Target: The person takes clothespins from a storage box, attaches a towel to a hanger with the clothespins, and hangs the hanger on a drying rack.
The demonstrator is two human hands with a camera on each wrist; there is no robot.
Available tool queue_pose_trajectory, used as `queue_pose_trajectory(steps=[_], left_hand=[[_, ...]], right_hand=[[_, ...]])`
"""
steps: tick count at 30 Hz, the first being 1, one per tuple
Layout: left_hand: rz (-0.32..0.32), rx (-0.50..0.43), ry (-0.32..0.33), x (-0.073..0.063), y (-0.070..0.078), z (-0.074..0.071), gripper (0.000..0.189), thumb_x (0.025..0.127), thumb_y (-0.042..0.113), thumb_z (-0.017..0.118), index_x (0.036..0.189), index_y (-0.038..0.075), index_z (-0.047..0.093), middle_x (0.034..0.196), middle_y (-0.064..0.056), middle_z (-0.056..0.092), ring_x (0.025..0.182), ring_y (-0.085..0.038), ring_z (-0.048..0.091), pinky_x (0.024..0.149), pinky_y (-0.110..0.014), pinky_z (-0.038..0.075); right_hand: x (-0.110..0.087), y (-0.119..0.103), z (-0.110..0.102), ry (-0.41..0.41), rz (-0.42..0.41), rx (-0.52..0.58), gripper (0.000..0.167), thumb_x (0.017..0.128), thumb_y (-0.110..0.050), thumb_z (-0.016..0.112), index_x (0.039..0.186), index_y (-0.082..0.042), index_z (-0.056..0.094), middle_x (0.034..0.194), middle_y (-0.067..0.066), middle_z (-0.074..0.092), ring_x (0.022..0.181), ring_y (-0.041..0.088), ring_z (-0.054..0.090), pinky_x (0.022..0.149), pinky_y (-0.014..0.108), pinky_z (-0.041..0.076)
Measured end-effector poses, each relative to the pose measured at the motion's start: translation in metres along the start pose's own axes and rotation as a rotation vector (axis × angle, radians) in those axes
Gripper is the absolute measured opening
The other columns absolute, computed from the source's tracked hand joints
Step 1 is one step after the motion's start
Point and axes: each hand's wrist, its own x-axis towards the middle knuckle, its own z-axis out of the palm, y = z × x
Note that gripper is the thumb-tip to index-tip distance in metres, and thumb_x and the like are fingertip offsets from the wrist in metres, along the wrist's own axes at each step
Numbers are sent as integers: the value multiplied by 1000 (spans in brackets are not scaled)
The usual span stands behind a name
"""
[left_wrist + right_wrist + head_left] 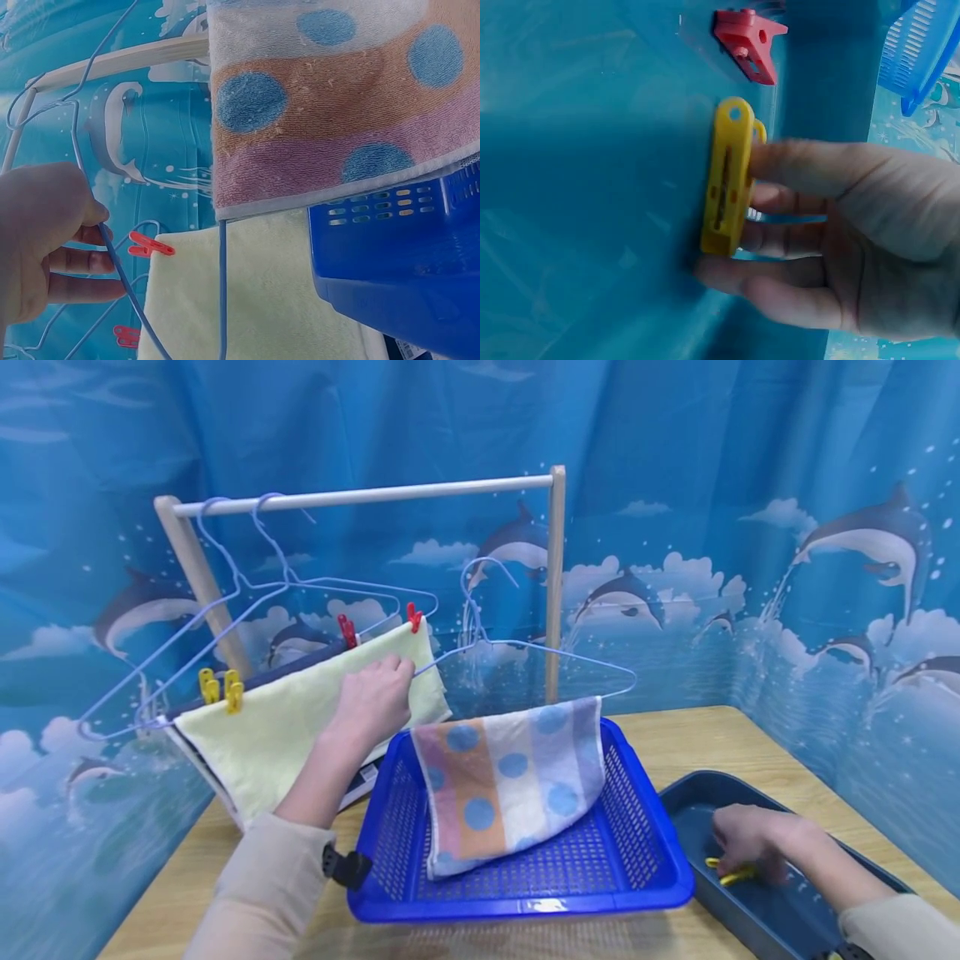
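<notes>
My left hand (375, 697) grips the left arm of a blue wire hanger (525, 645), its thumb and fingers curled round the wire in the left wrist view. Over the hanger's lower bar hangs a small striped towel (513, 766) with blue dots, above a blue plastic basket (517, 906). Inside a dark blue tray (701, 777), my right hand (750, 839) holds a yellow clothespin (727, 176) between thumb and fingers. A red clothespin (750, 45) lies near it on the tray's bottom.
At the left, a drying rack (367, 495) carries two more blue hangers. A pale yellow towel (285, 739) hangs there under red clothespins (414, 617) and yellow clothespins (235, 692), with a dark cloth behind. A dolphin-print curtain (675, 485) backs the wooden table (675, 727).
</notes>
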Motion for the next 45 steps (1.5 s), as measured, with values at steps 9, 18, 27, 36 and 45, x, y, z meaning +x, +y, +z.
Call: queue_pose_trajectory(steps=[9,18,27,36,45], left_hand=[[3,5,3,0,1,0,20,80,5,60,99,1,58,87,-12,57,72,-28,55,55,-41,47],[8,8,-5,0,0,1,20,79,4,59,99,1,58,87,-12,57,73,-29,57,55,-42,47],[2,1,-12,0,0,2,20,79,4,59,99,1,59,87,-12,57,74,-29,56,56,-41,48],[22,2,32,0,-1,3,16,76,2,58,92,2,58,86,-12,58,75,-32,58,56,-45,48],[20,5,9,-1,0,2,17,79,3,57,96,1,59,87,-12,58,74,-30,57,56,-43,48]], right_hand=[[4,-6,-3,113,-96,-65,20,86,-1,54,72,-12,46,60,1,45,39,12,50,38,25,43],[4,-5,-5,200,-151,-143,14,85,3,50,85,-11,45,64,-1,45,39,10,46,42,26,40],[6,-3,-10,336,-242,-241,20,80,0,57,87,-10,43,60,-5,43,48,7,39,46,27,33],[6,-3,-11,415,-305,-322,30,81,5,49,68,-21,42,57,-11,34,50,4,32,47,24,29],[6,-5,-15,421,-280,-331,24,82,-9,60,65,-22,48,56,-14,39,48,2,35,45,24,30]])
